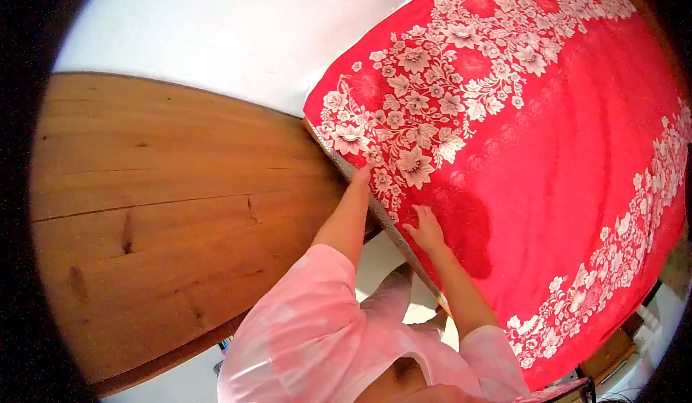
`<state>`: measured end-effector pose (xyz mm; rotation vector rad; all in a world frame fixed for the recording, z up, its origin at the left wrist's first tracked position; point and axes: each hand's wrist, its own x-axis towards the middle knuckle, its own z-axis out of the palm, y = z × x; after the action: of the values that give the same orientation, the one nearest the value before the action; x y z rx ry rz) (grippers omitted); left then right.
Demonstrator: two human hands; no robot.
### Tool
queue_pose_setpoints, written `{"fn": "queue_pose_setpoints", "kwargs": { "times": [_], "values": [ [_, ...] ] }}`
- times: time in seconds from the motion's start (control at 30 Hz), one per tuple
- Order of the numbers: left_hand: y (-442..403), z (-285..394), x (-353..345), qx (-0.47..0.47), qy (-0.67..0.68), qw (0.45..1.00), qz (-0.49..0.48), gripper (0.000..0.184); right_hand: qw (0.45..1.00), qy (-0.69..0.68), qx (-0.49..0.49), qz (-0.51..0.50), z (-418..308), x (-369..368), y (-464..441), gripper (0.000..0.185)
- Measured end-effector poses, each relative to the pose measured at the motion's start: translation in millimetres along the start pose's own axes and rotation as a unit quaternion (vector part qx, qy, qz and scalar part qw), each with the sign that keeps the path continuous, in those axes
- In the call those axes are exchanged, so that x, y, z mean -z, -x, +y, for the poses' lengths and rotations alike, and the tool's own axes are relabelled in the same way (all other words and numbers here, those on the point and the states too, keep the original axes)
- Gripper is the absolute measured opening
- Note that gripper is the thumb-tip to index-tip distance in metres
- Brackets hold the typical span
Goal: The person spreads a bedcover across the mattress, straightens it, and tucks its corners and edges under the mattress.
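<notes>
A red bedsheet [562, 151] with bands of pale flowers covers a bed. At the bed's near left edge, my left hand [362, 175] is closed on the bedsheet's border, its fingers partly hidden. A little to the right, my right hand [429, 228] rests on the plain red part, fingers apart and holding nothing. Just right of it, a darker red patch [465, 233] shows on the cloth. A grey strip [393, 233] runs along the bed's side beneath the sheet's border.
A brown wooden surface [166, 215] with visible cracks adjoins the bed on the left. Behind both stands a white wall [216, 35]. Between them, pale floor [367, 266] shows near my legs. Wooden furniture [609, 352] is partly visible at the lower right.
</notes>
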<state>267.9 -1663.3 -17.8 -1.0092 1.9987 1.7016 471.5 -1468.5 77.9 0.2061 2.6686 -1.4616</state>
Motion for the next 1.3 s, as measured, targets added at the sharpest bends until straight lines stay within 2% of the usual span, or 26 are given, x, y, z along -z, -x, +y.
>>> {"fn": "queue_pose_setpoints", "kwargs": {
  "times": [0.03,0.07,0.17,0.2,0.3,0.33,0.37,0.4,0.47,0.57,0.6,0.63,0.7,0.73,0.77,0.83,0.87,0.9,0.97,1.03,1.07,1.1,1.2,1.3],
  "values": [
    [15.0,13.6,5.9,-0.153,-0.115,0.979,0.071,0.051,1.0,0.01,-0.004,-0.007,-22.1,-1.1,-10.3,0.059],
    [48.7,43.9,3.9,-0.146,-0.171,0.966,0.129,0.049,1.0,0.026,-0.01,-0.011,-36.9,-0.8,-17.6,0.064],
    [40.8,51.3,8.1,-0.046,0.056,0.99,0.118,0.043,0.998,0.046,-0.014,-0.036,-58.0,-4.5,-29.9,0.074],
    [56.7,71.1,6.6,0.028,0.159,0.985,0.062,0.034,0.997,0.073,-0.017,-0.026,-62.5,-6.4,-32.6,0.071],
    [52.0,90.8,7.6,0.05,0.244,0.962,-0.113,0.028,0.99,0.134,-0.044,-0.012,-65.0,-12.3,-40.8,0.061],
    [32.0,88.3,8.7,0.038,0.271,0.952,-0.139,0.027,0.988,0.137,-0.064,-0.021,-54.4,-17.9,-44.4,0.056],
    [13.8,84.7,12.0,0.026,0.284,0.95,-0.123,0.026,0.986,0.14,-0.084,-0.029,-43.9,-22.9,-49.8,0.051],
    [9.7,91.3,12.5,0.014,0.299,0.948,-0.108,0.026,0.987,0.126,-0.101,-0.023,-26.7,-31.8,-52.2,0.033],
    [-2.4,104.5,17.7,-0.02,0.32,0.944,-0.083,0.024,0.989,0.106,-0.095,-0.037,-19.2,-24.3,-48.8,0.024],
    [-20.8,129.7,29.5,-0.003,0.313,0.948,-0.06,0.02,0.987,0.064,-0.109,-0.1,-20.4,-12.5,-42.6,0.016],
    [-56.2,119.0,39.8,-0.055,0.251,0.965,-0.055,0.035,0.983,0.049,-0.121,-0.128,-21.8,-9.2,-39.2,0.014],
    [-0.6,163.0,17.1,-0.027,0.241,0.964,0.105,0.06,0.986,0.039,-0.115,-0.118,-21.1,-8.6,-36.1,0.016],
    [-78.9,138.8,36.3,-0.119,0.249,0.961,0.016,0.084,0.988,0.02,-0.112,-0.101,-18.8,-9.1,-24.7,0.019],
    [-28.2,177.6,19.2,-0.067,0.197,0.977,0.053,0.089,0.988,0.014,-0.115,-0.105,-17.3,-8.8,-23.7,0.02],
    [-44.7,173.7,22.0,-0.128,0.204,0.97,-0.025,0.087,0.987,0.009,-0.119,-0.109,-15.0,-9.7,-23.2,0.022],
    [-84.5,186.1,23.9,-0.089,0.145,0.985,-0.035,0.076,0.988,0.016,-0.108,-0.108,-6.7,-13.4,-25.4,0.025],
    [-85.3,192.2,19.0,-0.065,0.19,0.98,-0.013,0.07,0.99,0.029,-0.093,-0.104,-1.7,-15.6,-27.0,0.026],
    [-105.0,195.8,24.8,-0.074,0.157,0.984,-0.026,0.067,0.991,0.042,-0.077,-0.1,2.7,-18.3,-27.0,0.026],
    [-208.2,177.5,51.5,-0.162,0.155,0.972,-0.068,0.066,0.988,0.012,-0.079,-0.131,23.0,-33.7,-25.1,0.025],
    [-156.1,223.9,37.6,-0.107,0.16,0.98,-0.055,0.067,0.985,0.012,-0.083,-0.153,31.8,-36.1,-30.9,0.024],
    [-174.0,226.4,43.4,-0.134,0.158,0.975,-0.076,0.073,0.983,0.025,-0.089,-0.162,26.8,-32.4,-32.3,0.023],
    [-152.4,245.1,39.6,-0.11,0.12,0.986,-0.046,0.075,0.98,0.037,-0.093,-0.17,19.7,-27.4,-35.4,0.023],
    [-173.6,252.3,49.2,-0.241,0.212,0.947,-0.025,0.071,0.977,0.049,-0.081,-0.193,12.4,-19.3,-41.3,0.02],
    [-158.5,271.2,56.7,-0.297,0.242,0.923,0.026,0.066,0.976,0.034,-0.05,-0.21,-6.6,-5.6,-42.6,0.018]
  ]
}}
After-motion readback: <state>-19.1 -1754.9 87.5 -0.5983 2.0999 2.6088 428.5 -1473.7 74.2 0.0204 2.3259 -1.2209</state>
